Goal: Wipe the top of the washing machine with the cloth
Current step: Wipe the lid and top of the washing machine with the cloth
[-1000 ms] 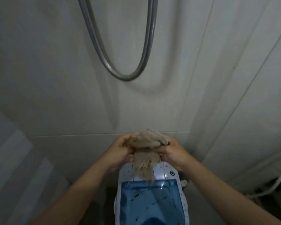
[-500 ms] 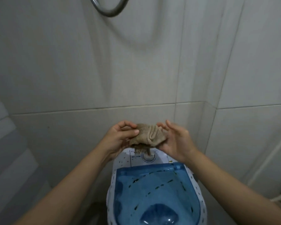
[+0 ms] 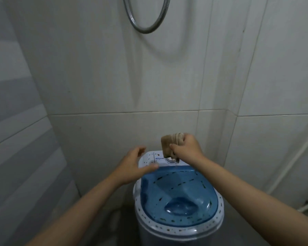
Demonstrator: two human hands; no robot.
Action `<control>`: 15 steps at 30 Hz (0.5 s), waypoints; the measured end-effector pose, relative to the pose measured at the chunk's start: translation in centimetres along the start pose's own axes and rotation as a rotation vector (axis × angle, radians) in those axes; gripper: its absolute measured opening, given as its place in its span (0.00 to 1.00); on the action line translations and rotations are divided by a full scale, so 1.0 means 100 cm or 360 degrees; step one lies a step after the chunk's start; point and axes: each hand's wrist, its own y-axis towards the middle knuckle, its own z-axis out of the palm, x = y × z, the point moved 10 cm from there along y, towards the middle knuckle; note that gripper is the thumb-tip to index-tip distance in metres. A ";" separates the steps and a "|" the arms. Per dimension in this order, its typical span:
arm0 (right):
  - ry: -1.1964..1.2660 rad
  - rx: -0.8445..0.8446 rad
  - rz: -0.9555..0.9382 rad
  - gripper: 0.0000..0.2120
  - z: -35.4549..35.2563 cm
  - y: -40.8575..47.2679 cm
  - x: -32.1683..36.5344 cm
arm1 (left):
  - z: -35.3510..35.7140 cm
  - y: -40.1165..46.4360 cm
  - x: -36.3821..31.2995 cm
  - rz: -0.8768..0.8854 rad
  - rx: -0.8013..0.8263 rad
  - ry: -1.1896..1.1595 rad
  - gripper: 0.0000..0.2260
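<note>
A small round washing machine (image 3: 219,213) with a see-through blue lid (image 3: 178,194) and a white speckled rim stands below me against the tiled wall. Its white control panel (image 3: 150,158) with a dial sits at the back. My right hand (image 3: 186,148) is shut on a folded beige cloth (image 3: 166,145), held just above the dial. The cloth's lower edge hangs close to the panel. My left hand (image 3: 133,164) is open, fingers spread, hovering over the panel's left side and holding nothing.
Pale tiled walls (image 3: 114,77) close in behind and to the right. A metal shower hose (image 3: 146,23) loops down the back wall. White pipes (image 3: 292,164) run down at the far right. A grey striped surface (image 3: 16,139) stands at the left.
Both hands held the bunched cloth before. Now my left hand has let go and dropped to the left, and my right hand alone grips the folded cloth, lower over the control panel.
</note>
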 end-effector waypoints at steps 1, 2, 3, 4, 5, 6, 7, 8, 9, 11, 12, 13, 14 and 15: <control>-0.0123 0.0016 -0.0096 0.05 0.008 0.004 0.006 | 0.008 -0.008 0.009 0.0010 0.0147 0.0167 0.42; -0.0236 0.0030 -0.0190 0.04 0.015 0.008 0.011 | 0.017 -0.015 0.018 0.0007 0.0308 0.0344 0.48; -0.0352 0.0047 -0.0300 0.04 0.026 0.013 0.017 | 0.026 -0.022 0.034 -0.0024 0.0454 0.0507 0.55; -0.0481 0.0063 -0.0398 0.03 0.038 0.019 0.021 | 0.033 -0.028 0.052 -0.0075 0.0579 0.0652 0.61; -0.0627 0.0087 -0.0509 0.02 0.052 0.024 0.024 | 0.040 -0.032 0.070 -0.0129 0.0683 0.0772 0.65; -0.0770 0.0132 -0.0576 0.03 0.070 0.030 0.024 | 0.045 -0.034 0.089 -0.0172 0.0762 0.0846 0.67; -0.0921 0.0171 -0.0622 0.06 0.084 0.035 0.022 | 0.051 -0.036 0.104 -0.0193 0.0820 0.0888 0.67; -0.1066 0.0215 -0.0625 0.08 0.095 0.039 0.018 | 0.057 -0.038 0.114 -0.0208 0.0872 0.0905 0.68; -0.1198 0.0246 -0.0636 0.10 0.105 0.043 0.013 | 0.062 -0.039 0.120 -0.0207 0.0903 0.0907 0.68; -0.1398 0.0337 -0.0593 0.12 0.124 0.050 -0.002 | 0.071 -0.039 0.128 -0.0165 0.0926 0.0886 0.68; -0.1448 0.0384 -0.0533 0.13 0.130 0.052 -0.011 | 0.075 -0.038 0.130 -0.0141 0.0923 0.0866 0.68; -0.1470 0.0424 -0.0471 0.14 0.135 0.054 -0.020 | 0.079 -0.037 0.131 -0.0119 0.0924 0.0840 0.67; -0.1467 0.0460 -0.0424 0.15 0.140 0.054 -0.027 | 0.083 -0.036 0.132 -0.0097 0.0929 0.0809 0.66; -0.1454 0.0482 -0.0423 0.15 0.145 0.054 -0.030 | 0.086 -0.035 0.131 -0.0068 0.0924 0.0776 0.65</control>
